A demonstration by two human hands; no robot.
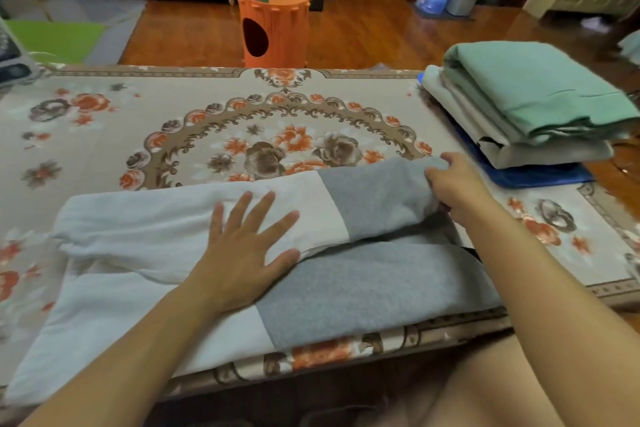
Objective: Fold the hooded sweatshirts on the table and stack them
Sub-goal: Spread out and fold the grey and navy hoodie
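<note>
A white-and-grey sweatshirt (194,295) lay on the near edge of the table (104,135), partly folded, its far half turned over toward the person. Left hand (242,250) rested flat on the white part near the sweatshirt's middle, fingers straight and spread apart. Right hand (457,184) gripped the grey end at the sweatshirt's right side, fingers curled onto the fabric. Beyond that grey end, at the table's far right corner, sat a stack of folded garments (519,114), green on top, blue at bottom. An orange carrot-shaped bin (277,28) stood on the floor past the table.
</note>
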